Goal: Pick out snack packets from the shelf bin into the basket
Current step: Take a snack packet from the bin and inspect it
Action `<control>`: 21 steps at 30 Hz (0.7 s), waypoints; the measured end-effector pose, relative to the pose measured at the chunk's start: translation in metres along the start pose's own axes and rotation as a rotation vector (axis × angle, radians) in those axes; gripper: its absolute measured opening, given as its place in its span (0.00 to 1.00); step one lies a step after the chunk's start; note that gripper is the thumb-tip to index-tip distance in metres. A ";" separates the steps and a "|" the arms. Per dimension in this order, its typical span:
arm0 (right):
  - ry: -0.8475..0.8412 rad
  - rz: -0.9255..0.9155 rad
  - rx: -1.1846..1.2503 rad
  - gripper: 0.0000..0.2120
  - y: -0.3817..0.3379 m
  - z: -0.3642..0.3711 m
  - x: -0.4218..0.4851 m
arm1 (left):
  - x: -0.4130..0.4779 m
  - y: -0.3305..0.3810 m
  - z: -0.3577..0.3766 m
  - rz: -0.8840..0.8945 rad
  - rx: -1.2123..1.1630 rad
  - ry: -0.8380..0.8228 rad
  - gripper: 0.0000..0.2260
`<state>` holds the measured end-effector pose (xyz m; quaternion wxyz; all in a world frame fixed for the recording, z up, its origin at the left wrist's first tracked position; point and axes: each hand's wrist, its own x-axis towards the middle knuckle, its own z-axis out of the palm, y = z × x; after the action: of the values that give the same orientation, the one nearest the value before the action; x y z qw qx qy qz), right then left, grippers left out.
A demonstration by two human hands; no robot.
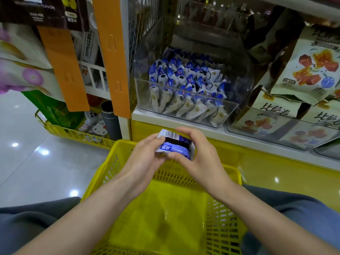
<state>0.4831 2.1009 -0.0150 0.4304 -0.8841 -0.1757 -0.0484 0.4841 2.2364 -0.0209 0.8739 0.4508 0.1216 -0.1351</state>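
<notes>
Snack packets [177, 146], blue and white, in a small bundle: left hand [145, 155] grip pinches the bundle's left end between thumb and fingers, right hand [199, 157] grip curls over its top and right side. Bundle is held above the far rim of a yellow basket [237, 173], which sits between the person's legs. Beyond, a clear bin [239, 74] on a white shelf [165, 119] holds rows of matching packets [184, 85] standing on edge, with bagged snacks [303, 70] just beside it on the right.

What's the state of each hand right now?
Left hand: closed, gripping the blue snack packets over the basket.
Right hand: closed, gripping the same packets.
</notes>
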 end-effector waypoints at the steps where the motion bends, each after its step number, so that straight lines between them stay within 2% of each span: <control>1: -0.006 0.096 0.001 0.29 0.001 -0.001 0.001 | 0.000 0.001 0.001 0.008 -0.037 0.009 0.11; 2: -0.028 0.196 0.033 0.34 0.002 -0.002 0.002 | 0.000 0.001 0.001 0.015 -0.070 0.016 0.11; 4: -0.051 0.348 0.199 0.36 0.004 -0.005 0.004 | 0.000 0.002 0.002 0.018 -0.067 0.023 0.11; 6: -0.027 0.391 0.295 0.36 0.002 -0.010 0.006 | -0.001 0.001 0.002 0.089 0.183 0.067 0.13; 8: -0.043 0.385 0.292 0.36 0.001 -0.015 0.008 | -0.003 0.000 -0.003 0.290 0.605 0.109 0.20; 9: -0.068 0.379 0.290 0.35 0.000 -0.017 0.008 | -0.004 0.001 -0.005 0.392 0.748 0.078 0.22; 12: -0.107 0.376 0.307 0.35 0.000 -0.022 0.007 | -0.005 0.004 -0.009 0.515 0.952 -0.087 0.16; 15: -0.093 0.429 0.503 0.37 0.004 -0.022 0.006 | -0.003 0.003 -0.012 0.590 1.054 -0.072 0.11; 17: -0.082 0.477 0.594 0.32 0.006 -0.022 0.006 | -0.003 0.004 -0.013 0.603 1.035 -0.048 0.11; 21: -0.115 0.419 0.638 0.13 0.006 -0.018 0.004 | -0.006 0.006 -0.015 0.674 1.195 -0.065 0.08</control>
<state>0.4898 2.0842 -0.0074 0.6739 -0.7237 -0.0213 0.1472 0.4795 2.2530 -0.0231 0.4727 0.8645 -0.1470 0.0867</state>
